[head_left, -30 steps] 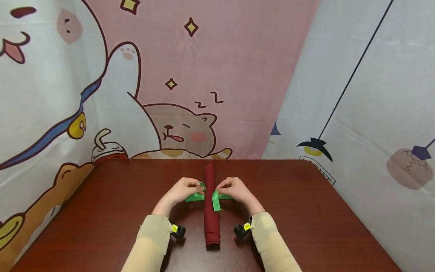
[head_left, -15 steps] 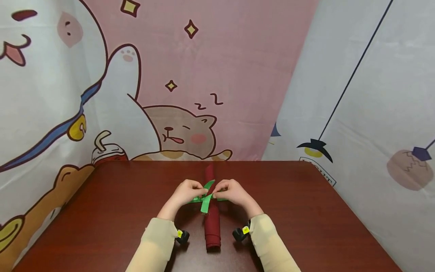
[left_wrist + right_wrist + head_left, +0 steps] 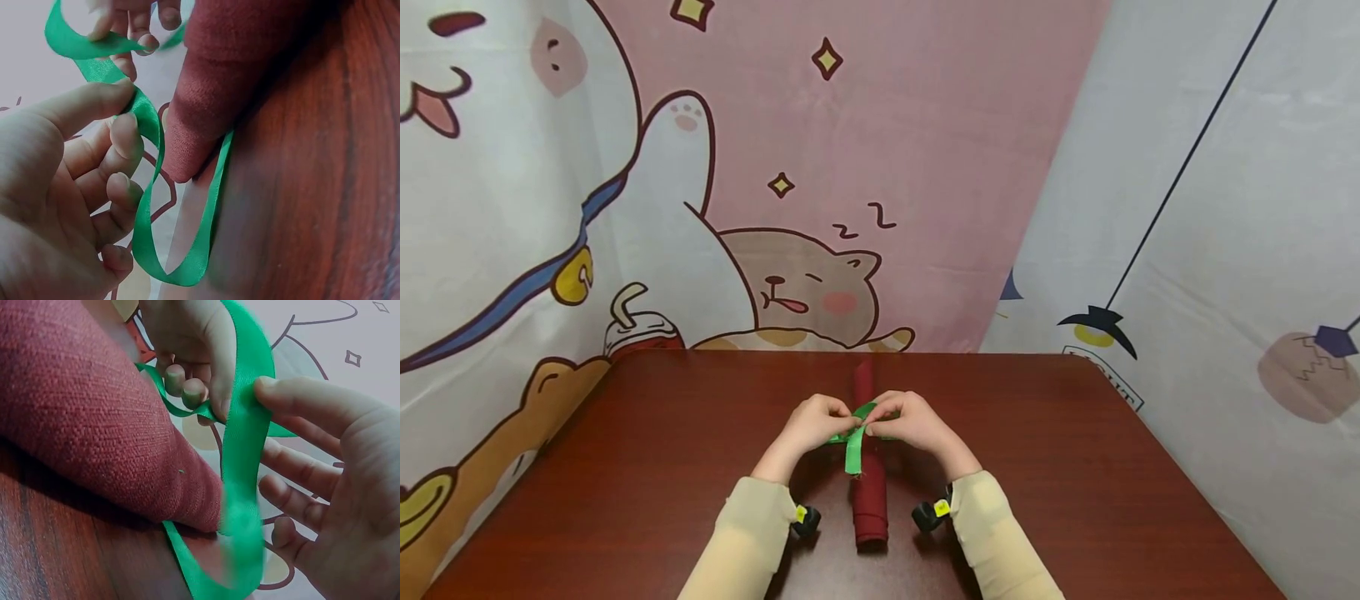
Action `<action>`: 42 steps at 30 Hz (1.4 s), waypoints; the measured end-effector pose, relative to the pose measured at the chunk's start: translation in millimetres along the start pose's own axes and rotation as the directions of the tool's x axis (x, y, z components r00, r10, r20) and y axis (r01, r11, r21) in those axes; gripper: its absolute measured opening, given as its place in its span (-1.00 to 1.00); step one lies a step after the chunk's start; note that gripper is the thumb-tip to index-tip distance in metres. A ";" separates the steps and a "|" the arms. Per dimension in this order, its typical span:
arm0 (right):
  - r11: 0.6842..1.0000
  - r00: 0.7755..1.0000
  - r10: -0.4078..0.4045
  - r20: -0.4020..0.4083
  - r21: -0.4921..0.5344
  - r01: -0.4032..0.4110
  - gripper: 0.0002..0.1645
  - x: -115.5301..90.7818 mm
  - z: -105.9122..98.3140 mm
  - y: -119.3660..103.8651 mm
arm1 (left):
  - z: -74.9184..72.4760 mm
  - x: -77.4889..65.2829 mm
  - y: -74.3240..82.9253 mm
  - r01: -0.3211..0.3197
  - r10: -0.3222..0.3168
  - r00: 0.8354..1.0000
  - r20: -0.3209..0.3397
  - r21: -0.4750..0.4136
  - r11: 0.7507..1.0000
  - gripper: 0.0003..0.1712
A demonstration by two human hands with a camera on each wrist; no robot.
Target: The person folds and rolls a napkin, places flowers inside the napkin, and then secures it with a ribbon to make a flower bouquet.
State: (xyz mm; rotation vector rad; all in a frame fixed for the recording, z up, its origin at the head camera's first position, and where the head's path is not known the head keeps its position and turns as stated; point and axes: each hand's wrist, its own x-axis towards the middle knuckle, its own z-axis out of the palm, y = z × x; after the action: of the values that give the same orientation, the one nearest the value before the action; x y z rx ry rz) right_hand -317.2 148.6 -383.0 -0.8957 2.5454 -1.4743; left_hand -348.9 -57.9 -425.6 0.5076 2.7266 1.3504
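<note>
Green ribbon (image 3: 853, 452) — glossy, looping, pinched by left hand (image 3: 811, 423) and right hand (image 3: 916, 422), over a coarse-woven red roll (image 3: 871, 504)

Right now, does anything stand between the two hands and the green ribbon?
Nothing visible does: the left hand and the right hand each pinch the green ribbon directly, over the rolled dark-red cloth.

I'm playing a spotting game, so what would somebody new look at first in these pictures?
Probably the bright green ribbon, pinched by the left hand and right hand over the middle of the dark red cloth roll on the brown table. Next, perhaps, the sleepy brown cartoon animal with Zs above its head, on the pink part of the backdrop behind the table.
</note>
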 end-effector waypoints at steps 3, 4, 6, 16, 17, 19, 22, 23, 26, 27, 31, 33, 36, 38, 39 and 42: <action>1.000 1.000 0.006 -0.011 -0.001 -0.006 -0.90 0.0 0.3 -1.3 | -0.5 0.1 1.3 -0.014 0.014 1.000 0.000 0.007 1.000 -0.78; 1.000 1.000 0.010 -0.015 0.002 -0.010 -0.90 -0.1 0.4 -1.5 | -0.6 0.3 1.5 -0.017 0.017 1.000 0.002 0.007 1.000 -0.78; 1.000 1.000 0.016 -0.023 0.002 -0.016 -0.90 0.3 0.9 -0.9 | -0.3 0.6 1.4 -0.031 0.031 1.000 0.003 0.014 0.999 -0.80; 0.997 0.994 0.021 -0.104 -0.067 -0.028 -0.90 3.1 3.8 1.0 | -1.5 1.2 2.0 -0.062 0.062 0.998 0.015 -0.004 0.998 -0.88; 0.997 0.994 0.024 -0.110 -0.068 -0.032 -0.90 3.1 4.0 0.8 | -2.0 1.2 2.1 -0.063 0.063 0.998 0.016 -0.006 0.998 -0.89; 0.997 0.993 0.029 -0.118 -0.072 -0.038 -0.90 3.0 4.2 0.6 | -3.0 1.3 1.9 -0.064 0.065 0.998 0.016 -0.008 0.998 -0.91; 0.996 0.991 0.050 -0.124 -0.065 -0.058 -0.90 5.7 5.8 13.4 | -4.8 1.3 0.3 -0.058 0.058 0.998 0.009 -0.010 0.998 -0.93; 0.996 0.990 0.056 -0.131 -0.059 -0.064 -0.90 6.9 6.7 20.6 | -5.4 1.1 0.3 -0.054 0.054 0.999 0.004 -0.013 0.998 -0.93; 0.995 0.985 0.075 -0.158 -0.052 -0.084 -0.92 11.3 10.2 43.2 | -6.0 0.6 0.0 -0.047 0.047 0.999 -0.013 -0.034 0.998 -0.92; 0.995 0.983 0.079 -0.168 -0.050 -0.088 -0.92 12.7 11.4 49.9 | -5.9 0.2 0.4 -0.046 0.045 0.999 -0.017 -0.040 0.998 -0.92; 0.995 0.980 0.073 -0.184 -0.050 -0.083 -0.94 13.5 13.8 57.7 | -5.2 -1.3 2.5 -0.052 0.051 0.998 -0.023 -0.055 0.997 -0.81; 0.995 0.980 0.074 -0.183 -0.053 -0.085 -0.94 13.5 14.0 58.9 | -4.5 -1.3 3.0 -0.063 0.063 0.998 -0.011 -0.056 0.996 -0.73; 0.994 0.979 0.081 -0.188 -0.060 -0.094 -0.94 13.0 13.6 59.2 | -3.7 -0.8 3.4 -0.086 0.087 0.996 0.023 -0.049 0.995 -0.64; 0.993 0.977 0.086 -0.194 -0.064 -0.100 -0.93 13.0 13.3 59.2 | -3.7 -0.9 4.4 -0.106 0.108 0.993 0.050 -0.043 0.993 -0.61; 0.993 0.976 0.089 -0.197 -0.064 -0.103 -0.92 13.0 13.1 59.3 | -3.9 -1.2 5.2 -0.116 0.118 0.991 0.061 -0.037 0.993 -0.61; 0.992 0.974 0.098 -0.204 -0.061 -0.112 -0.91 13.2 13.0 60.0 | -4.8 -2.5 7.7 -0.138 0.140 0.987 0.073 -0.029 0.990 -0.68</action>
State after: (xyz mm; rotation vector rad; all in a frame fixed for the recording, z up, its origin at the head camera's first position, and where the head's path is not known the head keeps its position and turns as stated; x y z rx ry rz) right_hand -350.7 154.1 -435.7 -0.6369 2.7561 -1.5227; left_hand -345.4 -58.0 -416.8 0.7439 2.6559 1.3614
